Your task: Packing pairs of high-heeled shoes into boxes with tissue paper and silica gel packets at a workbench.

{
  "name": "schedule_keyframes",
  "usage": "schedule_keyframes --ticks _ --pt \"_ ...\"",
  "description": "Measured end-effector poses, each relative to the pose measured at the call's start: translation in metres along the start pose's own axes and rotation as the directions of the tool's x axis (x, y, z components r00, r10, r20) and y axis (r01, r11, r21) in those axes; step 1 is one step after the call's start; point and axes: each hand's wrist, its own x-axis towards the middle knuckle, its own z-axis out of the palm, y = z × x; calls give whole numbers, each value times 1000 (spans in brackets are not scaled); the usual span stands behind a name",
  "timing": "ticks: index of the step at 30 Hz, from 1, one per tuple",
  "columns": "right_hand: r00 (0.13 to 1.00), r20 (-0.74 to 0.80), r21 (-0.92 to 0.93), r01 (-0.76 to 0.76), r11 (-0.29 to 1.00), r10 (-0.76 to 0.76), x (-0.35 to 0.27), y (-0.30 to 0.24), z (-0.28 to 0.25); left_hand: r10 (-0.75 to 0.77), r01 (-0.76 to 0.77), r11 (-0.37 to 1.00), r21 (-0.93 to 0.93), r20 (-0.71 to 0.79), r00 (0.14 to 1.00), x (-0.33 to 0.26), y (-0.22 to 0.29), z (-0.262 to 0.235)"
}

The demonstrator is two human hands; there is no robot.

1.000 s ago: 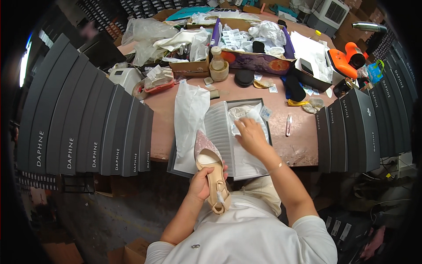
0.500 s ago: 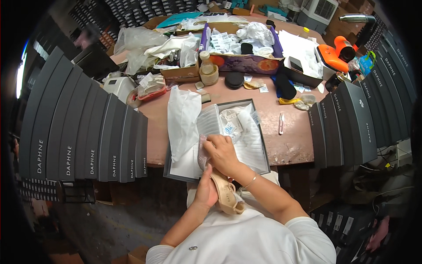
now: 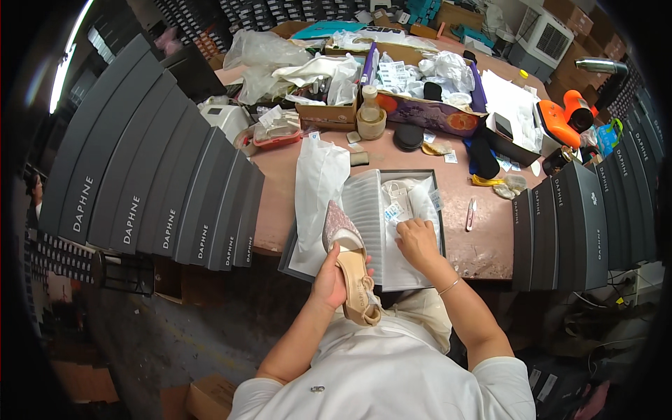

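My left hand (image 3: 327, 281) is closed around a pointed-toe shoe (image 3: 355, 269) with a beige insole and a glittery pinkish toe. White shows inside its toe opening, and an ankle strap hangs at the heel end. An open grey shoebox (image 3: 437, 238) lies on the table before me. In it are a ribbed white foam sheet (image 3: 365, 210), a small white bag with printed tags (image 3: 395, 203) and white wrapping. My right hand (image 3: 418, 245) is over the box's right half, fingers curled against the white packing; whatever they pinch is hidden. White tissue paper (image 3: 318, 182) drapes over the box's left side.
Dark shoeboxes stand in rows on the left (image 3: 150, 161) and right (image 3: 577, 231). Thread snips (image 3: 471, 214) lie right of the open box. Farther back are a glue jar (image 3: 371, 122), a round black tin (image 3: 408, 137), a purple carton (image 3: 427, 112) and an orange tool (image 3: 558, 124).
My right hand has left the shoe's toe and moved right, into the open box. The left hand keeps the shoe, its glittery toe now uncovered. The whole view has shifted somewhat.
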Motion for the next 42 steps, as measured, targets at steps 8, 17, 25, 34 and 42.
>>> schedule_keyframes --ticks 8,17,25,34,42 --pt "1000 -6 -221 23 975 -25 14 -1 36 -76 75 996 49 35 996 6 -4 0" --pt "966 -257 578 138 804 18 -5 -47 -52 -41 50 998 -49 161 986 8 4 0" --pt "915 -261 486 400 777 -308 -1 -85 -47 77 -78 997 23 27 997 -3 -11 0" --pt "973 -136 808 1 590 184 8 -84 -46 28 -73 975 209 210 977 -10 -30 2" --pt "980 -190 677 173 715 -57 37 -45 -62 -41 8 976 217 148 988 7 27 16"
